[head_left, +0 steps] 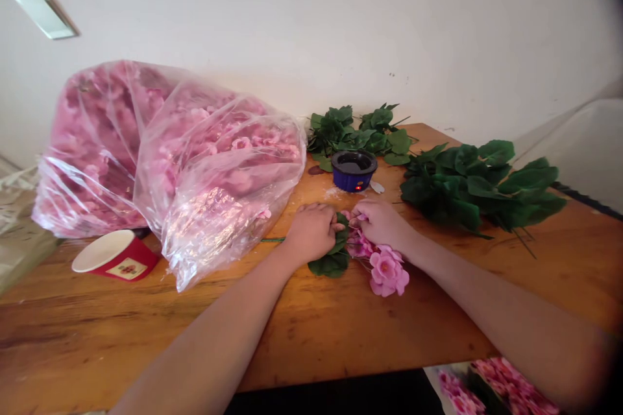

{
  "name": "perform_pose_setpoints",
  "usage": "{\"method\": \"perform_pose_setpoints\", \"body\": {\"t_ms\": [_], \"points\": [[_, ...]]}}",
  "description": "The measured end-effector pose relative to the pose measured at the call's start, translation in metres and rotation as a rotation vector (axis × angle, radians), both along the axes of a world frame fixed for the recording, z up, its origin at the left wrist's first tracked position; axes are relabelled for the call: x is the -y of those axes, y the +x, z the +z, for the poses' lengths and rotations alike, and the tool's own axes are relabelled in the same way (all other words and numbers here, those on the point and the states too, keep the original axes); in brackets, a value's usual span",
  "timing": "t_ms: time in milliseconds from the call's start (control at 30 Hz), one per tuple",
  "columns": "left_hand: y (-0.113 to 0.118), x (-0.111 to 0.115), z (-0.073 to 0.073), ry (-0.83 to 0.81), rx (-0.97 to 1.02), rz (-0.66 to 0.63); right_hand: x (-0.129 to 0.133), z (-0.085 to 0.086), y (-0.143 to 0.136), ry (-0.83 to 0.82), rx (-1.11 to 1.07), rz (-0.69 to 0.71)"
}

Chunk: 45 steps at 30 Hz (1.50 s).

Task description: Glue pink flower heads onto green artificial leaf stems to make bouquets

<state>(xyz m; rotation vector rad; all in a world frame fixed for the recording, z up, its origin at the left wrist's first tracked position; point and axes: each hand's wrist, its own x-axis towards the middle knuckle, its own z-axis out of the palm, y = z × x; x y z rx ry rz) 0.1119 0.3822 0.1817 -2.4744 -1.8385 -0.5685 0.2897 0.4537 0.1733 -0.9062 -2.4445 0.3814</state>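
Observation:
Over the middle of the table, my left hand (314, 230) is closed round a green artificial leaf stem. Its thin green stalk (272, 240) sticks out to the left, and dark round leaves (331, 264) show beneath and beside the fingers. My right hand (379, 224) is pinched on a spray of pink artificial flowers, just right of the leaves. One large pink bloom (388, 270) hangs below that wrist, near the tabletop. The fingertips of both hands are close together, and the exact join between leaves and flower stalks is partly hidden.
Behind my hands stands a small blue pot (354, 180) with a lit red switch. Green leaf bunches (479, 185) lie right and behind it. A clear bag of pink flowers (214, 162) fills the left, beside a red paper cup (121, 259). More flowers (506, 386) sit below the table edge.

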Motion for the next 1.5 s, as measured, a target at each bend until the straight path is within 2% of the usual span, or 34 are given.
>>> {"method": "perform_pose_setpoints", "body": {"t_ms": [300,500,600,700,900,1133,1300,1500], "points": [[-0.001,0.000,-0.001,-0.002,0.003,-0.015,-0.002,-0.003,-0.003,-0.049,-0.011,-0.027],[-0.005,0.002,0.000,0.000,0.083,-0.016,-0.007,0.018,0.007,-0.227,0.028,0.060],[-0.007,0.003,0.000,0.018,0.136,-0.024,-0.008,0.024,0.015,-0.250,0.048,0.135],[-0.007,0.005,0.001,0.041,0.157,-0.032,-0.011,0.019,0.016,-0.210,0.076,0.153],[-0.002,0.005,0.001,0.065,0.128,-0.013,-0.020,0.003,0.008,-0.063,-0.019,0.153],[-0.002,-0.002,-0.007,-0.024,0.238,0.041,-0.015,-0.010,0.005,-0.197,-0.063,0.076],[-0.002,-0.003,-0.007,-0.045,0.303,0.040,-0.014,-0.014,0.002,-0.191,-0.085,0.080],[-0.002,-0.003,-0.007,-0.060,0.287,0.025,-0.019,-0.014,0.000,-0.226,-0.051,0.094]]}}
